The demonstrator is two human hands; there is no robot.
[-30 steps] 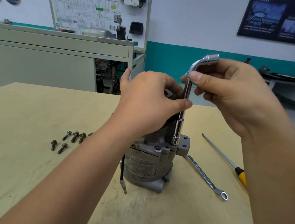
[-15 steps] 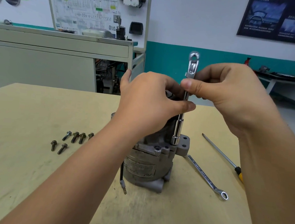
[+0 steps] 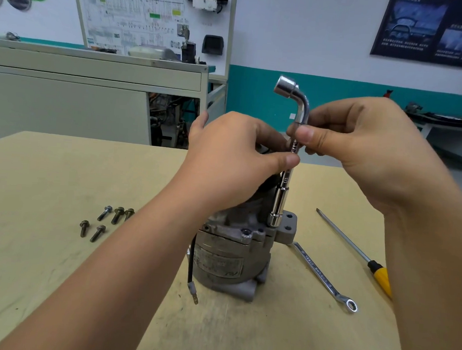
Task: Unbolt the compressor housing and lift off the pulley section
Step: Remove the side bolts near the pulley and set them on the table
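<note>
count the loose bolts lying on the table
5. Back row, three bolts, left of the compressor, the rightmost against the left forearm; front row, two. More may be hidden behind that forearm.

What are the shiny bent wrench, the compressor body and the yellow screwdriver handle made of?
The bent wrench looks like chrome-plated steel: mirror-bright, with reflections. The compressor body seems cast metal, probably aluminium: dull grey, rough and grimy. The screwdriver handle looks like plastic: solid yellow, smooth, with a black collar.

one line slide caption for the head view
Left hand grips the upright compressor while right hand pinches an L-shaped socket wrench seated on its housing.
</note>
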